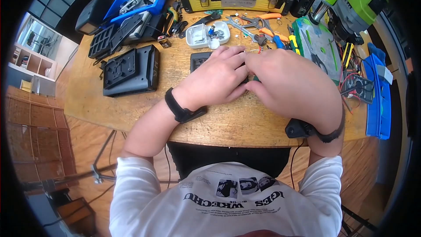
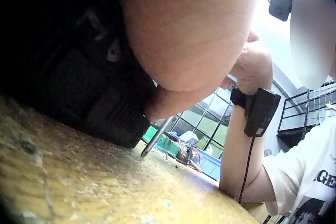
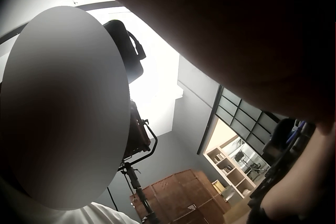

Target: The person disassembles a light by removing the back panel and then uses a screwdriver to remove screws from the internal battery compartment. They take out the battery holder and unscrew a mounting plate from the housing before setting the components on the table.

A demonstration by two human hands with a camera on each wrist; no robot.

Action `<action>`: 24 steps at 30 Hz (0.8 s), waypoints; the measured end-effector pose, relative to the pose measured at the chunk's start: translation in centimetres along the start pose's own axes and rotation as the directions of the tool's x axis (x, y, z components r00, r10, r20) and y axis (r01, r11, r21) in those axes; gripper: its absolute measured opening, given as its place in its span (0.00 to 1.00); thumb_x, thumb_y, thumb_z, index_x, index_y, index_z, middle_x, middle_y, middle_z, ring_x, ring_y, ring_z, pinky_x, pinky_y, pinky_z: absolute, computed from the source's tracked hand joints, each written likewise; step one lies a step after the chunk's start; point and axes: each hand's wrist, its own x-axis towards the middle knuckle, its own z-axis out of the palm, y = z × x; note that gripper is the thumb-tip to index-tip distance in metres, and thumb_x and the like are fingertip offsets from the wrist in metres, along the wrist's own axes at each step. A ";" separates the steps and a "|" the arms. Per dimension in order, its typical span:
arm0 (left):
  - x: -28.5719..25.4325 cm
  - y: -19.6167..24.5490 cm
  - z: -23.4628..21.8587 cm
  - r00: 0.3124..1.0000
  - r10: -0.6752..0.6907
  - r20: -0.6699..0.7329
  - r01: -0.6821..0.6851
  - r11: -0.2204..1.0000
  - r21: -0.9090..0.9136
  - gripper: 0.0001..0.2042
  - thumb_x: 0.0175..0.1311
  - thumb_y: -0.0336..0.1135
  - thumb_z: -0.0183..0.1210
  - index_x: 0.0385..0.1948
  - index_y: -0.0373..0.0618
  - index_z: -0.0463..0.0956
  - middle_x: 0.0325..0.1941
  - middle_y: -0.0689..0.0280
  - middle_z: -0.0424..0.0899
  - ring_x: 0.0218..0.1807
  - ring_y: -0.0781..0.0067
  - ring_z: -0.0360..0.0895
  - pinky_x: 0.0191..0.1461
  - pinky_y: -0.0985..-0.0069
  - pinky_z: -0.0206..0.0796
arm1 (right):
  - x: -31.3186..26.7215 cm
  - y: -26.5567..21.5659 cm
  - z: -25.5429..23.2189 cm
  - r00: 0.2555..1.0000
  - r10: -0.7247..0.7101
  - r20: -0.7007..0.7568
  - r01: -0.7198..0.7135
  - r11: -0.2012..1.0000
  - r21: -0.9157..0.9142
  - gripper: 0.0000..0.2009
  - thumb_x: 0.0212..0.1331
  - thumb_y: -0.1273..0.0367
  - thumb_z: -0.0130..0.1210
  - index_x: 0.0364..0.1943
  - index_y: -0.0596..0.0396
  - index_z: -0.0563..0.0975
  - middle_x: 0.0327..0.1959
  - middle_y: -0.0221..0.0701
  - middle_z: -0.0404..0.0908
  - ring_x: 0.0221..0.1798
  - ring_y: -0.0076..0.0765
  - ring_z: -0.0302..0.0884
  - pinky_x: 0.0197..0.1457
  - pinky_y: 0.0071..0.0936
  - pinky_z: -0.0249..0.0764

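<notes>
My left hand point(image 1: 221, 77) holds a black boxy device point(image 1: 199, 60) against the tabletop, its fingers bent over the far side. Most of the device is hidden beneath the hands; in the left wrist view its dark, ribbed side point(image 2: 105, 92) shows pale markings. Close against the left fingers, my right hand point(image 1: 289, 79) is bent down with its fingers curled and thumb tucked in. I cannot tell what the right fingers hold. A thin metal rod point(image 2: 156, 139) slants down beside the device, its tip close to the wood.
A white divided tray point(image 1: 197, 38) with small parts stands beyond the hands. Pliers and wrenches point(image 1: 252, 24) lie behind, before a black and yellow toolbox point(image 1: 237, 5). Another black device point(image 1: 131, 72) sits left. A multimeter point(image 1: 359, 88) and blue bin point(image 1: 379, 101) stand right.
</notes>
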 end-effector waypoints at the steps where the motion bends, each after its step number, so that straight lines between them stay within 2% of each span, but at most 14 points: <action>1: 0.0 0.0 0.0 1.000 -0.002 -0.001 0.002 1.000 0.002 0.19 0.64 0.41 0.65 0.49 0.37 0.80 0.56 0.51 0.81 0.66 0.44 0.74 0.70 0.50 0.64 | -0.1 0.0 -0.1 1.000 -0.016 -0.001 0.016 1.000 -0.006 0.11 0.58 0.70 0.63 0.40 0.62 0.76 0.35 0.47 0.83 0.43 0.61 0.82 0.46 0.49 0.77; 10: -0.1 0.0 0.2 0.999 0.026 0.028 -0.027 0.999 0.027 0.19 0.64 0.41 0.65 0.48 0.34 0.78 0.55 0.47 0.80 0.66 0.42 0.73 0.70 0.51 0.62 | 0.1 0.1 0.1 1.000 -0.025 -0.015 0.025 1.000 -0.017 0.10 0.59 0.68 0.62 0.39 0.61 0.77 0.34 0.49 0.83 0.41 0.61 0.83 0.44 0.50 0.78; 24: -0.1 0.3 0.0 0.996 0.020 0.084 -0.025 0.998 0.057 0.21 0.68 0.41 0.62 0.53 0.31 0.77 0.57 0.47 0.80 0.67 0.42 0.72 0.70 0.47 0.63 | 0.1 0.1 -0.4 1.000 -0.012 -0.020 0.012 0.999 -0.032 0.10 0.58 0.68 0.62 0.38 0.61 0.77 0.32 0.49 0.83 0.39 0.62 0.83 0.42 0.51 0.79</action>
